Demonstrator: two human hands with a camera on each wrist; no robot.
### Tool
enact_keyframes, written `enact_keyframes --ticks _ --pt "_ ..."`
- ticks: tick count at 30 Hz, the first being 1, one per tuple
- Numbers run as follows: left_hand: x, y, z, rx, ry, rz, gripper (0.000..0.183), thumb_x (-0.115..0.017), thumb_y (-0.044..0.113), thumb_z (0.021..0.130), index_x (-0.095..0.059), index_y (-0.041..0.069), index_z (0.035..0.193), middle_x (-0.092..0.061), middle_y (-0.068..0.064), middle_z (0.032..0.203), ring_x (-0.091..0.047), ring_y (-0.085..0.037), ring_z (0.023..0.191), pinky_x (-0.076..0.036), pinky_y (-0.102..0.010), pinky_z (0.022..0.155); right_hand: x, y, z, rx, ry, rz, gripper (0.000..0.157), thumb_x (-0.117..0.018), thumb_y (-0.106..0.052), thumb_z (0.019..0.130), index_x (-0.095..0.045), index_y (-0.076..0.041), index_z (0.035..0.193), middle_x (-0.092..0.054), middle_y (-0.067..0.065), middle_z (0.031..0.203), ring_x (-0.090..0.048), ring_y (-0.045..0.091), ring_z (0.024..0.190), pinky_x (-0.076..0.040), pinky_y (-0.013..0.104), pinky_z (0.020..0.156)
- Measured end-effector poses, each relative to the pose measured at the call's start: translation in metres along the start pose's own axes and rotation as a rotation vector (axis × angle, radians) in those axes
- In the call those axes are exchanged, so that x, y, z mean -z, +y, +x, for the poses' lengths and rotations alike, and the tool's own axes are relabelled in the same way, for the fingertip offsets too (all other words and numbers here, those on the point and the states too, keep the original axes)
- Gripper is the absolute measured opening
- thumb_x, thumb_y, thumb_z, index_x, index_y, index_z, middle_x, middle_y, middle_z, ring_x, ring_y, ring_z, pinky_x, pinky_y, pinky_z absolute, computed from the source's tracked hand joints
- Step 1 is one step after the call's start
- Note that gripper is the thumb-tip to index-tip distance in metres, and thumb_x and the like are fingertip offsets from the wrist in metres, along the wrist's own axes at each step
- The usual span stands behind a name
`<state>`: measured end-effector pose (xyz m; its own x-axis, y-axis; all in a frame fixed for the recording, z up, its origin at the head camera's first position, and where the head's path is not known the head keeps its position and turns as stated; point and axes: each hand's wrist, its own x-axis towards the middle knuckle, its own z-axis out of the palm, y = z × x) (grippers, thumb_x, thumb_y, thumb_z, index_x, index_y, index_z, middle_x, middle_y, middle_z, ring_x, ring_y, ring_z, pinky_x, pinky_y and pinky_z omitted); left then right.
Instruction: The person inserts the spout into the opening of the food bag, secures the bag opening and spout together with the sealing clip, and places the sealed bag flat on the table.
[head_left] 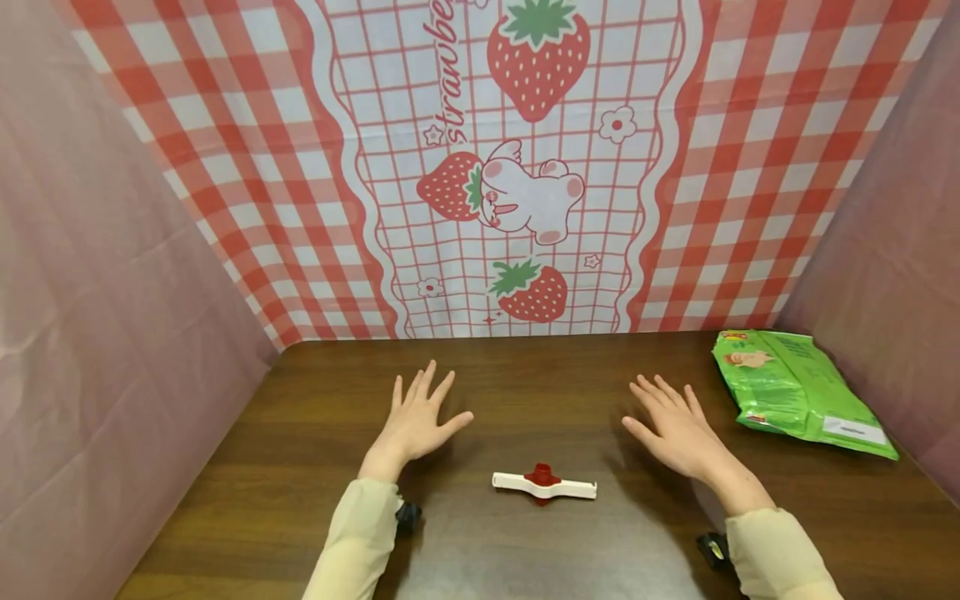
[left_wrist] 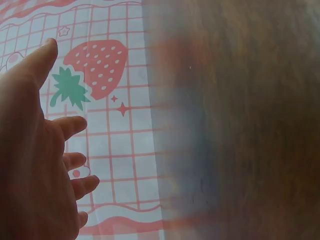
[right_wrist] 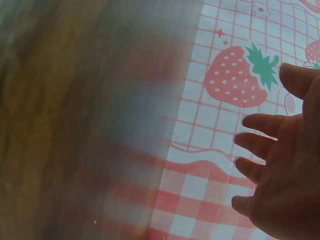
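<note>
A small device with a long white bar and a dark red middle piece [head_left: 542, 477] lies on the brown wooden table [head_left: 525, 383], between the two hands. To its left is my left hand [head_left: 415, 427], palm down over the table with fingers spread and nothing held. My right hand [head_left: 678, 433] mirrors it on the other side, fingers also spread and holding nothing. In the left wrist view the left hand [left_wrist: 45, 135] shows its thumb and fingertips against the printed cloth. The right wrist view shows the right hand [right_wrist: 280, 155] in a similar pose.
At the table's back right corner lies a green plastic packet [head_left: 806, 392] with a white label. A red and white checked cloth with strawberries [head_left: 532, 296] hangs behind the table. Pinkish cloth walls [head_left: 112, 292] stand on both sides.
</note>
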<state>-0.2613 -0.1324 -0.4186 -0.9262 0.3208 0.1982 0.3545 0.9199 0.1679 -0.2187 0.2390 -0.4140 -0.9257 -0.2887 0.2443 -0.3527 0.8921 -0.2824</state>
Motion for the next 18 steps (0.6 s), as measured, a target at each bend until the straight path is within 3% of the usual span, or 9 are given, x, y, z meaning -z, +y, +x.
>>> enact_keyframes --ticks 12,18 --pt "-0.004 0.005 -0.007 -0.023 -0.017 -0.030 0.081 -0.025 0.075 0.070 -0.024 0.026 0.134 -0.006 -0.003 0.142 -0.013 -0.025 0.127 0.011 -0.046 0.098 0.000 -0.008 -0.006 0.014 -0.056 0.062 0.061 -0.040 -0.046 0.086 -0.035 -0.002 0.128 -0.035 0.016 0.131 -0.022 0.034 0.123 -0.001 0.052 0.096" --pt "-0.005 0.007 -0.010 -0.037 0.014 -0.024 0.082 -0.025 0.076 0.069 -0.026 0.025 0.134 -0.009 -0.004 0.142 -0.012 -0.026 0.127 0.016 -0.045 0.096 0.002 -0.013 -0.006 0.040 -0.050 0.074 0.053 -0.046 -0.040 0.085 -0.042 -0.004 0.124 -0.043 0.015 0.125 -0.029 0.034 0.119 -0.003 0.054 0.095"
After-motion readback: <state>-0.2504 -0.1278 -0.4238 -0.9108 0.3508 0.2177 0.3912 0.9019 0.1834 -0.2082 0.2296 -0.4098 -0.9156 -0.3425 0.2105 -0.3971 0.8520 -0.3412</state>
